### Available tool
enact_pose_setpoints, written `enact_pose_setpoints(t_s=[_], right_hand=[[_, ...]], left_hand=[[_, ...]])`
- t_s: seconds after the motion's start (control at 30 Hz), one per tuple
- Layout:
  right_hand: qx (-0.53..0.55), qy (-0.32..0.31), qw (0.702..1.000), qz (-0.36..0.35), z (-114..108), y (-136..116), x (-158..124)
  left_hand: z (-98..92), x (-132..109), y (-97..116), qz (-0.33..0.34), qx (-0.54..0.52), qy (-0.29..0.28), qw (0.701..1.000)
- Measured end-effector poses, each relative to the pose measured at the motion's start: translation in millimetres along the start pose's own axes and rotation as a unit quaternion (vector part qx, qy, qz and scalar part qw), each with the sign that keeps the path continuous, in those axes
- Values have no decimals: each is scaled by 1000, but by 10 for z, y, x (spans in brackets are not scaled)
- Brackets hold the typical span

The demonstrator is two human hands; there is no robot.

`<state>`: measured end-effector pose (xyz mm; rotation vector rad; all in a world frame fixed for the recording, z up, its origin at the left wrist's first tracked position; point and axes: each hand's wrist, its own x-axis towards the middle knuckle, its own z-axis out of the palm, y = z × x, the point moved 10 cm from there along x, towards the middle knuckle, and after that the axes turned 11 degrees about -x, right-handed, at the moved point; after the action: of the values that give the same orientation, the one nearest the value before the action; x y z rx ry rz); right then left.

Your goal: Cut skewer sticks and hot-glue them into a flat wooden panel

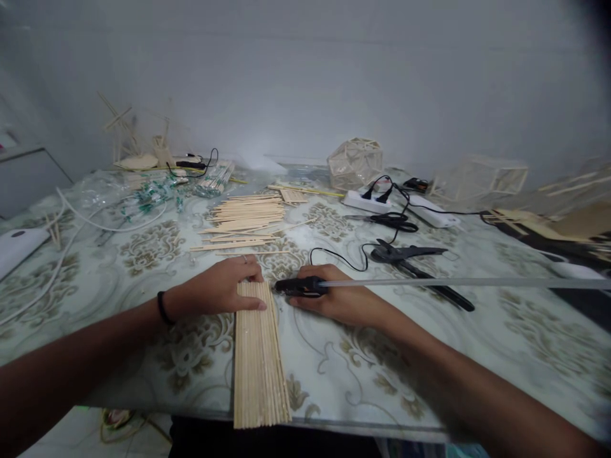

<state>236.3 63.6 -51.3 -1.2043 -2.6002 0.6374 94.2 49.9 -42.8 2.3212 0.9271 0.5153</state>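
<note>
A flat panel of bamboo sticks point(258, 362) laid side by side rests on the table, its near end reaching over the front edge. My left hand point(238, 289) grips the panel's far end, thumb on top and fingers curled behind it. In my right hand point(324, 299) is a black glue gun point(300, 286), with a long pale glue stick point(429, 283) sticking out of its back to the right. The gun's nozzle is close to the panel's far right corner; whether it touches, I cannot tell. Loose bamboo sticks point(248, 216) lie in a pile beyond both hands.
To the right lie black-handled scissors point(391, 221) and dark cutters point(415, 261). A white power strip point(365, 201) with black plugs stands behind them, near a stick-built polyhedron point(356, 162). Plastic-wrapped stick packs point(214, 178) and a white cable point(114, 222) are at left.
</note>
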Motion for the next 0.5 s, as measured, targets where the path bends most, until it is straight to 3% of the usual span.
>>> enact_pose_setpoints(t_s=[0.5], right_hand=[[2, 2, 1000, -12, -23, -22, -3]], left_hand=[[-7, 5, -2, -21, 12, -12, 1000]])
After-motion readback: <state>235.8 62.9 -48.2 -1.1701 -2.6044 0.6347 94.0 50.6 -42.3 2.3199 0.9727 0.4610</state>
